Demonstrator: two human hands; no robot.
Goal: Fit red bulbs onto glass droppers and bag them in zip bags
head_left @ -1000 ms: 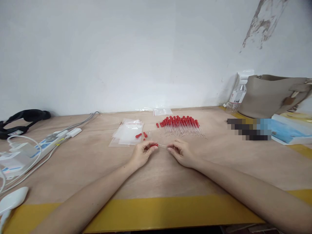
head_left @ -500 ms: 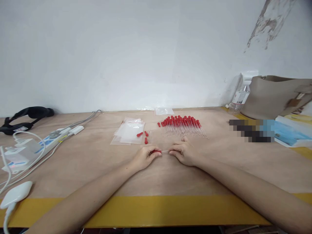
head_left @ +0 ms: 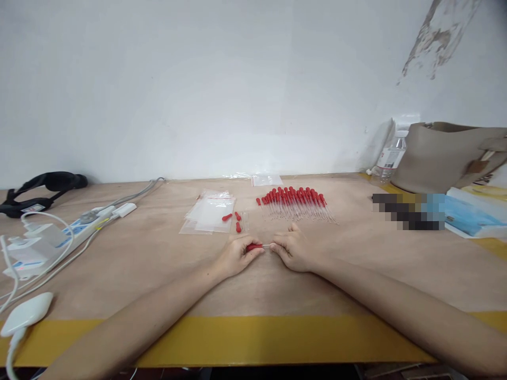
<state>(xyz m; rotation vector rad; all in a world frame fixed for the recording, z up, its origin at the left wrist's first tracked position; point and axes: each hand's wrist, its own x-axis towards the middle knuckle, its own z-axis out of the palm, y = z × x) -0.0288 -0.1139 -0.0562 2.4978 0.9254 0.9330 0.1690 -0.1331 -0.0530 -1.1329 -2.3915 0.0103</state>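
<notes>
We are pinching red bulb [head_left: 254,246] in left hand [head_left: 240,254], fingers closed round it. Right hand [head_left: 293,250] is facing it just beside, fingertips closed on thin tube [head_left: 266,246] between both; whether tube is sitting inside bulb, we are not quite making out. Three loose bulbs [head_left: 238,227] and clear tubes [head_left: 246,221] are lying beyond left hand; red-topped droppers [head_left: 297,198], beyond right hand.

Pretty even, soft indoor light, can't tell where from. Wall [head_left: 222,95] looks brighter low down, top right corner's darker. Soft shadow by the right forearm [head_left: 388,295], slight shine on the plastic bags [head_left: 216,211], thin tubes [head_left: 297,212] kinda mushy, wide-angle stretch at the edges, 1 pixelated patch [head_left: 407,211] at right
</notes>
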